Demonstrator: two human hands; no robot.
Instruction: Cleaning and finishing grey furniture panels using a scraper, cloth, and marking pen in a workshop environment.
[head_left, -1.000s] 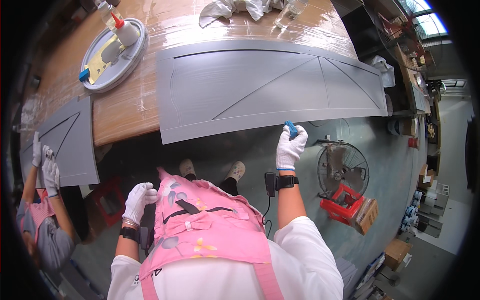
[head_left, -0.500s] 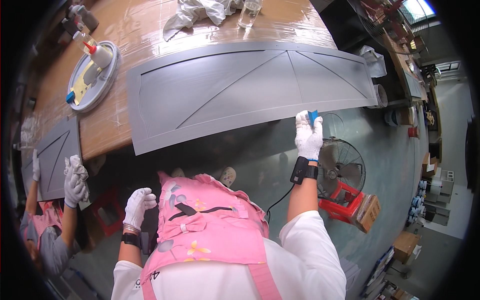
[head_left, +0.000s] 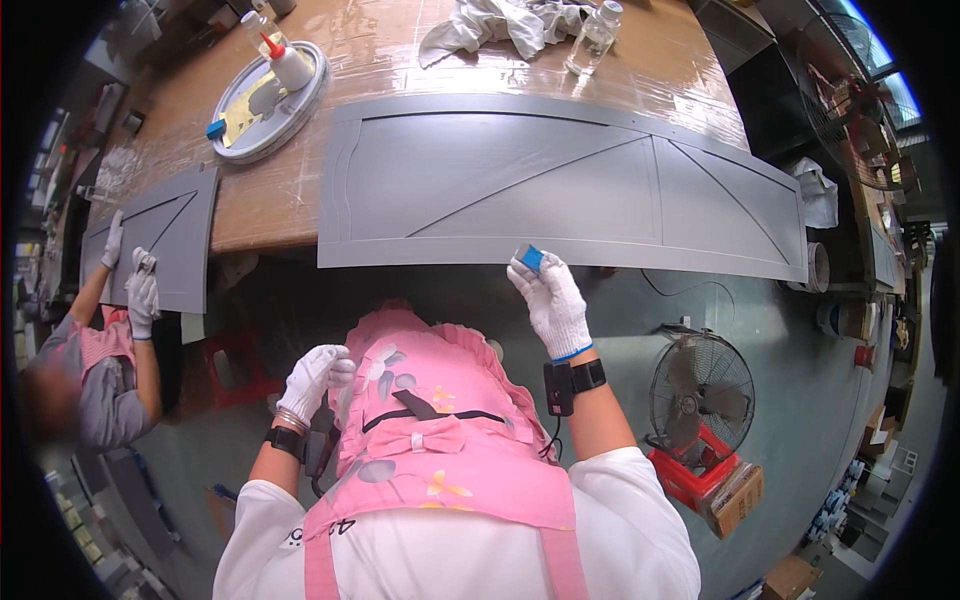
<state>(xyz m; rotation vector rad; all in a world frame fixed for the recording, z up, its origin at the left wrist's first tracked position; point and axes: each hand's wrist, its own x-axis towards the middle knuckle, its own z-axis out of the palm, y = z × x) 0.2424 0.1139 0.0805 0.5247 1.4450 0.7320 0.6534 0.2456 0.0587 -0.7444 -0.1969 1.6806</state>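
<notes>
A long grey panel (head_left: 520, 190) with raised frame strips and diagonal grooves lies on the table, its near edge overhanging. In front of that edge, my gloved right hand (head_left: 553, 305) pinches a small blue block (head_left: 529, 258) with a greyish face, resembling a sanding sponge. The hand is close to the panel; whether the block touches it I cannot tell. My gloved left hand (head_left: 315, 380) hangs beside the pink apron (head_left: 420, 470), its fingers curled and nothing visible in them.
The table (head_left: 390, 75) is covered in clear film. A round lid (head_left: 300, 105) carries a red-tipped white bottle (head_left: 290, 68) and another blue block (head_left: 216, 129). Behind the panel are a rag (head_left: 490, 30) and clear bottle (head_left: 594, 42). A co-worker (head_left: 105, 370) handles another panel (head_left: 185, 240). A fan (head_left: 702, 390) stands right.
My view has swung left, shifting the scene rightward. My right hand, still holding the blue block, has moved left along the panel's near edge. My left hand stays low and curled.
</notes>
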